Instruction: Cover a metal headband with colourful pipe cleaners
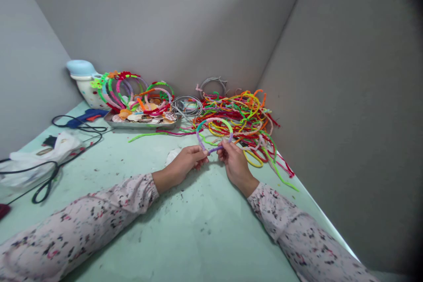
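Observation:
Between my hands I hold a ring wrapped in fuzzy pipe cleaner point(229, 126), banded in purple, teal, pink and light green. My left hand point(185, 162) pinches its lower left side between thumb and fingers. On the lower right side, my right hand point(236, 164) grips the purple part. The ring stands upright, just above the table. Right behind it spreads a tangled heap of pipe cleaners point(244, 112) in red, yellow, orange and green. A small whitish piece point(172, 155) lies beside my left hand, partly hidden by it.
A metal tray point(142, 126) at the back holds shells and several colourful fuzzy rings point(127, 86). Grey wire coils point(187, 105) lie beside it. To the left are a white bottle with blue lid point(84, 79), a blue glue gun point(84, 117), a black cord point(56, 165) and a plastic bag point(39, 163).

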`<state>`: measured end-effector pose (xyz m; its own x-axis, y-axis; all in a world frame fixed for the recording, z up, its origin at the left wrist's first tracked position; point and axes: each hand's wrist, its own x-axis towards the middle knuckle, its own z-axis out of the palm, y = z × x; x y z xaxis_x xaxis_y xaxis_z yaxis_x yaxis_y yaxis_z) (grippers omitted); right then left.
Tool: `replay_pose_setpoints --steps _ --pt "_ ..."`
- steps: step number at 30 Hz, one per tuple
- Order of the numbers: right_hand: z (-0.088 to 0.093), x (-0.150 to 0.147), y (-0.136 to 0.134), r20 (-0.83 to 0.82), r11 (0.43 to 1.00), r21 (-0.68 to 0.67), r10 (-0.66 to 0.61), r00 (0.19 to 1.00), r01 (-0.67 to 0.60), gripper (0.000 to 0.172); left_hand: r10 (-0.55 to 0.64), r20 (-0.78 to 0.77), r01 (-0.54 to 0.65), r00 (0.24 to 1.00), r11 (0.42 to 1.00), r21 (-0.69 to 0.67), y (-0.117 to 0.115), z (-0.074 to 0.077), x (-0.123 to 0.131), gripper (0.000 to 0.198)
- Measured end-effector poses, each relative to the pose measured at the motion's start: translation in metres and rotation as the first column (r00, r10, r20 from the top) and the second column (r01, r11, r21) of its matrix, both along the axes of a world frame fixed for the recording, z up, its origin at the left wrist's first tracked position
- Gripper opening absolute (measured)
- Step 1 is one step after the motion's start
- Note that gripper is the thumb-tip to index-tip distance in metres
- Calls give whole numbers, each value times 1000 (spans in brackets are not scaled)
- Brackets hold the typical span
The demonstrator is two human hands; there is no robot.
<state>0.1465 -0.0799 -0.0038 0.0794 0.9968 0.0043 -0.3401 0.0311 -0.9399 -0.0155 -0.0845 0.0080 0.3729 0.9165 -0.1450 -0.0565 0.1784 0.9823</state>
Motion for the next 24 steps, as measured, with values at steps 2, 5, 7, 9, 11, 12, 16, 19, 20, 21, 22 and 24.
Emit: replay_pose_setpoints --steps 2,5,7,9,11,12,16,19,20,21,22,24 --pt "0 0 0 5 1000 13 8 1000 -8 30 8 -10 -8 1000 1000 -12 0 1 1 24" --pt "-1 1 0 37 1000 22 16 999 -17 30 16 -18 -17 1000 1000 -13 -1 3 2 25" --pt "-1 1 0 55 1000 24 18 998 -19 30 12 -24 -13 1000 1000 -9 -1 3 2 26" --pt "-1 1 0 52 999 25 19 998 -20 30 8 -38 -8 999 1000 -7 -1 2 2 26" --pt "-2 1 0 41 999 28 22 999 -23 29 0 -60 0 998 1000 -4 0 0 1 27" --pt "-2 1 0 38 999 30 24 999 -25 28 -5 -72 5 997 1000 0 1 -1 1 27" --pt "-4 1 0 36 999 30 28 999 -29 27 -21 -117 24 993 999 26 2 -5 -1 29" --pt "-4 1 -1 51 999 33 21 998 -23 27 -20 -142 29 990 998 56 2 -4 -1 29" --pt "-3 1 -1 57 999 37 19 998 -21 27 -20 -149 30 989 997 67 1 -4 -1 29" --pt "-3 1 0 60 999 38 18 998 -21 28 -21 -155 33 988 997 75 1 -3 0 30" --pt "-3 1 0 57 999 38 14 998 -17 28 -25 -156 38 987 996 79 0 -2 0 30" --pt "-4 2 1 45 1000 27 4 999 -5 27 -43 -141 54 989 995 80 -1 1 0 29"
